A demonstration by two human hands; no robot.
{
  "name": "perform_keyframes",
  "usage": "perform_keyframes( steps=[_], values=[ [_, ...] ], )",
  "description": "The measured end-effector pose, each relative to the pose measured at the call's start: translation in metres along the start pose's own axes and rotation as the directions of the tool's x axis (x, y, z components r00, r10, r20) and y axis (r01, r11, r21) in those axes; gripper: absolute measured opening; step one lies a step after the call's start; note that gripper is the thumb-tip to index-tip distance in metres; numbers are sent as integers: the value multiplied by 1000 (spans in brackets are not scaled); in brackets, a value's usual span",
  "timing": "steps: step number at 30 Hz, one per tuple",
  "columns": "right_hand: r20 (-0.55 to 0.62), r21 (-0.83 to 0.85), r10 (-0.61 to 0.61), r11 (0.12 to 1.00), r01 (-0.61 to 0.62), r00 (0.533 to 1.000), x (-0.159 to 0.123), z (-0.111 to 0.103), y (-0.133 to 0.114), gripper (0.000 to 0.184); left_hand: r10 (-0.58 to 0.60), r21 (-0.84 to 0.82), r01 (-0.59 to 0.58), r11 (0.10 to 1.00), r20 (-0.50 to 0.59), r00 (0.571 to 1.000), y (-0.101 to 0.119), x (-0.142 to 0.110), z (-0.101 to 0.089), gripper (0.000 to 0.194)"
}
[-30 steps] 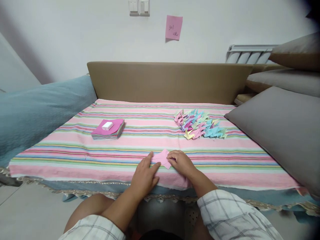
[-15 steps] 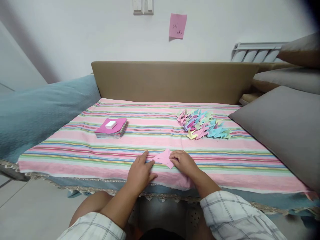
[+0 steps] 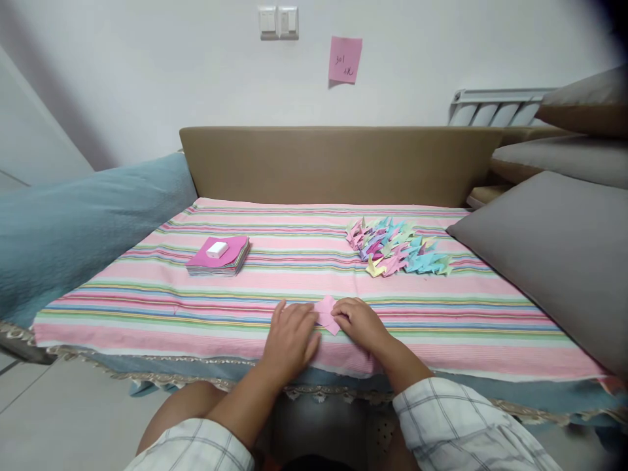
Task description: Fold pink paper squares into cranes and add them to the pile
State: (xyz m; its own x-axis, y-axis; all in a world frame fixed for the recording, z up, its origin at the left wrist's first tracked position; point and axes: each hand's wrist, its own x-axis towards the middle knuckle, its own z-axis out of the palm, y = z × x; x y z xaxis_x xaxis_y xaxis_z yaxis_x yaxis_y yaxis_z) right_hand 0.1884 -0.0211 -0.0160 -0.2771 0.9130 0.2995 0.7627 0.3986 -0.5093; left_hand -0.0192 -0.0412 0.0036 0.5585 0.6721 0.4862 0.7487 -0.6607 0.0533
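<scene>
A piece of folded pink origami paper [image 3: 327, 319] lies on the striped cloth in front of me. My left hand [image 3: 293, 335] rests flat across the paper's left part, fingers stretched out, and hides that end. With thumb and fingertips together, my right hand [image 3: 362, 322] pinches the paper's right edge. Creases show on the part between my hands. Beyond my right hand is a cluster of folded paper cranes [image 3: 392, 252] in pink, blue, yellow, green and purple.
A stack of coloured paper [image 3: 220, 265] with a small white box [image 3: 216, 249] on top sits at left. Grey cushions [image 3: 549, 242] fill the right end of the striped cloth [image 3: 147, 288]. A brown backrest [image 3: 338, 163] runs along the back, and a blue armrest [image 3: 98, 216] stands at left.
My left hand has slid right along the paper, covering the narrow left point that showed before. My right hand stays at the right edge. The camera has tilted up slightly.
</scene>
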Motion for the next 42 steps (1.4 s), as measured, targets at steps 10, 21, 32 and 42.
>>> perform_keyframes(
  steps=[10,21,32,42],
  values=[
    [-19,-69,122,990,-123,992,-4,-10,-1,12,15,60,-26,998,175,984,8,-2,32,65],
    [22,-293,93,952,-83,995,-7,-6,-5,40,22,7,-24,1000,216,976,9,15,20,63],
    [74,-341,110,937,-78,991,-6,-7,-7,42,-33,-4,35,999,222,974,-5,1,24,85],
    [51,-355,182,922,-153,982,-11,-17,-5,27,-80,139,49,989,227,971,-12,-12,22,82]
  ],
)
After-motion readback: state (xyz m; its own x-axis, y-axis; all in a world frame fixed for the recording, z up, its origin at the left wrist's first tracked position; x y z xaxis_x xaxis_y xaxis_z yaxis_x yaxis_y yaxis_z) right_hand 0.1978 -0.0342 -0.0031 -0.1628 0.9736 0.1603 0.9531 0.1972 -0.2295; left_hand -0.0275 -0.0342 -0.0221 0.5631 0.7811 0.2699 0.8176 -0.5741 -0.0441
